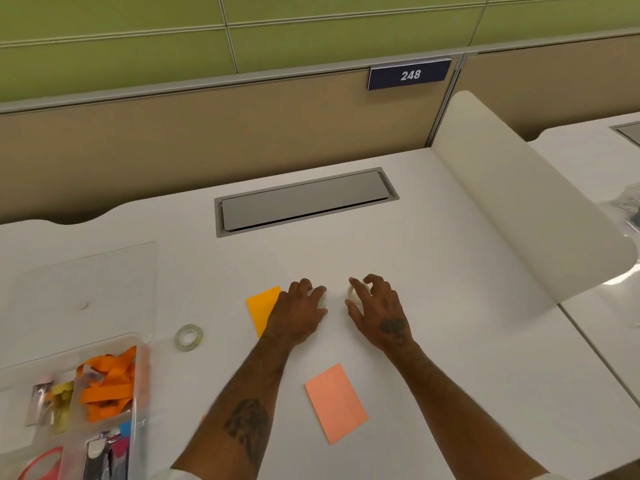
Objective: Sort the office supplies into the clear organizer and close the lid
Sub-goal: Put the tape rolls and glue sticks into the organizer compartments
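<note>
Left hand (297, 315) gripping white roll (322, 301), right hand (379, 308) gripping tape ring (353, 293), right of clear organizer (140, 382), loose tape roll (188, 337) beside it, orange pad (262, 308), pink pad (336, 403) farther right

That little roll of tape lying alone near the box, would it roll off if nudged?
Probably not: the tape roll lies flat on the desk, so it would likely slide. Stood on edge, it could roll. It looks small and hollow, so probably light.

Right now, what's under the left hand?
A whitish tape roll peeks out beneath the fingers of the left hand; most of it is covered. The hand also hides the orange note's right edge.
</note>
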The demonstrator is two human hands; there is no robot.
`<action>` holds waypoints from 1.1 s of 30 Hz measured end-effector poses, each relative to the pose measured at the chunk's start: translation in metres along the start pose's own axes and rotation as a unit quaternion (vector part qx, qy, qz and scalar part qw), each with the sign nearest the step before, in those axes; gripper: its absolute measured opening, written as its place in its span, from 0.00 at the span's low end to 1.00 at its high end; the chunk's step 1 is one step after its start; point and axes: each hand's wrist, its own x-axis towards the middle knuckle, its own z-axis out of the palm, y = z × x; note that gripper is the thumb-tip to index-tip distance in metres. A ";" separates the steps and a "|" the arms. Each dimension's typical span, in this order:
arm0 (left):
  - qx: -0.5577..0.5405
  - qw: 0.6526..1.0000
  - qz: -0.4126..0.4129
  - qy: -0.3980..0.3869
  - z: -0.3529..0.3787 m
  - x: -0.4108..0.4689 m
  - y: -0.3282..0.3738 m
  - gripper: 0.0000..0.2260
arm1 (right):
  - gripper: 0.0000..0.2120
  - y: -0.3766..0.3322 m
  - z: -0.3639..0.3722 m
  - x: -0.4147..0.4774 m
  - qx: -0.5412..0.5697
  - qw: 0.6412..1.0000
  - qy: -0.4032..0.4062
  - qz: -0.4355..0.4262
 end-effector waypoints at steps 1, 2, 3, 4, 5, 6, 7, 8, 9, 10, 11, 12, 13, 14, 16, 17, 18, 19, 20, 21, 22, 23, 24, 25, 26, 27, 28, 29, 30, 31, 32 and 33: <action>-0.008 1.000 -0.003 0.010 -0.003 -0.003 -0.001 0.22 | 0.21 -0.002 -0.002 -0.001 0.000 1.000 0.003 -0.001; -0.016 1.000 -0.005 0.020 -0.006 -0.007 -0.002 0.22 | 0.21 -0.005 -0.005 -0.001 0.001 1.000 0.007 -0.003; -0.022 0.999 -0.007 0.029 -0.010 -0.011 -0.004 0.22 | 0.21 -0.008 -0.008 -0.002 0.003 1.000 0.011 -0.006; -0.027 0.999 -0.009 0.040 -0.013 -0.015 -0.007 0.22 | 0.21 -0.011 -0.010 -0.002 0.003 1.000 0.016 -0.011; -0.029 0.998 -0.012 0.051 -0.017 -0.021 -0.009 0.22 | 0.21 -0.015 -0.013 -0.003 0.001 1.000 0.024 -0.019; -0.029 0.998 -0.015 0.061 -0.021 -0.027 -0.012 0.22 | 0.21 -0.019 -0.015 -0.004 -0.003 0.999 0.032 -0.027; -0.029 0.997 -0.018 0.071 -0.025 -0.033 -0.016 0.22 | 0.21 -0.024 -0.017 -0.004 -0.006 0.999 0.039 -0.033; -0.028 0.996 -0.020 0.079 -0.029 -0.040 -0.019 0.21 | 0.20 -0.029 -0.019 -0.004 -0.007 0.998 0.045 -0.038; -0.030 0.996 -0.024 0.085 -0.033 -0.047 -0.022 0.21 | 0.20 -0.034 -0.021 -0.004 -0.006 0.998 0.050 -0.044; -0.030 0.995 -0.029 0.088 -0.037 -0.055 -0.026 0.21 | 0.20 -0.040 -0.022 -0.004 -0.006 0.997 0.056 -0.051; -0.025 0.995 -0.034 0.092 -0.041 -0.063 -0.030 0.21 | 0.20 -0.047 -0.024 -0.004 -0.006 0.996 0.062 -0.059; -0.016 0.994 -0.039 0.096 -0.045 -0.072 -0.034 0.21 | 0.20 -0.054 -0.025 -0.004 -0.005 0.995 0.068 -0.067; -0.006 0.994 -0.044 0.100 -0.048 -0.081 -0.039 0.21 | 0.20 -0.062 -0.026 -0.004 -0.002 0.995 0.072 -0.075; 0.000 0.993 -0.050 0.103 -0.051 -0.090 -0.044 0.21 | 0.20 -0.071 -0.026 -0.004 0.001 0.994 0.074 -0.082; 0.001 0.992 -0.060 0.109 -0.057 -0.109 -0.055 0.22 | 0.20 -0.091 -0.026 -0.003 0.003 0.992 0.077 -0.099; 0.004 0.991 -0.065 0.113 -0.059 -0.119 -0.061 0.22 | 0.20 -0.101 -0.026 -0.003 0.004 0.991 0.078 -0.107; 0.008 0.991 -0.070 0.117 -0.061 -0.129 -0.068 0.22 | 0.20 -0.112 -0.026 -0.004 0.007 0.990 0.078 -0.114; 0.010 0.990 -0.075 0.121 -0.063 -0.138 -0.075 0.22 | 0.20 -0.123 -0.025 -0.004 0.012 0.990 0.076 -0.121; 0.008 0.989 -0.080 0.124 -0.065 -0.148 -0.083 0.22 | 0.20 -0.134 -0.025 -0.005 0.016 0.989 0.075 -0.127; 0.003 0.988 -0.085 0.128 -0.066 -0.158 -0.091 0.22 | 0.20 -0.145 -0.024 -0.007 0.020 0.988 0.074 -0.132; 0.001 0.987 -0.090 0.132 -0.067 -0.168 -0.099 0.21 | 0.20 -0.156 -0.022 -0.008 0.024 0.988 0.073 -0.137; 0.000 0.986 -0.095 0.136 -0.069 -0.177 -0.107 0.21 | 0.20 -0.166 -0.021 -0.010 0.028 0.987 0.072 -0.142; 0.001 0.985 -0.099 0.141 -0.070 -0.188 -0.115 0.21 | 0.20 -0.177 -0.020 -0.011 0.031 0.986 0.071 -0.148; 0.002 0.984 -0.104 0.144 -0.071 -0.197 -0.123 0.21 | 0.20 -0.189 -0.018 -0.013 0.033 0.985 0.071 -0.152; 0.003 0.983 -0.108 0.146 -0.072 -0.207 -0.132 0.21 | 0.20 -0.201 -0.017 -0.014 0.033 0.985 0.072 -0.154; 0.005 0.983 -0.111 0.148 -0.073 -0.217 -0.141 0.21 | 0.20 -0.213 -0.015 -0.016 0.031 0.985 0.073 -0.155; 0.005 0.982 -0.114 0.149 -0.074 -0.227 -0.150 0.21 | 0.20 -0.226 -0.014 -0.017 0.027 0.985 0.075 -0.155; 0.003 0.982 -0.117 0.150 -0.075 -0.237 -0.159 0.21 | 0.19 -0.240 -0.012 -0.019 0.022 0.985 0.077 -0.155; 0.002 0.982 -0.119 0.149 -0.076 -0.248 -0.170 0.21 | 0.19 -0.253 -0.010 -0.022 0.018 0.985 0.080 -0.154; 0.002 0.982 -0.121 0.147 -0.076 -0.259 -0.180 0.21 | 0.19 -0.268 -0.008 -0.025 0.016 0.985 0.081 -0.155; 0.006 0.982 -0.122 0.146 -0.077 -0.269 -0.192 0.21 | 0.20 -0.282 -0.005 -0.028 0.015 0.984 0.079 -0.156; 0.009 0.982 -0.121 0.147 -0.077 -0.280 -0.203 0.21 | 0.20 -0.297 -0.002 -0.031 0.015 0.984 0.077 -0.157</action>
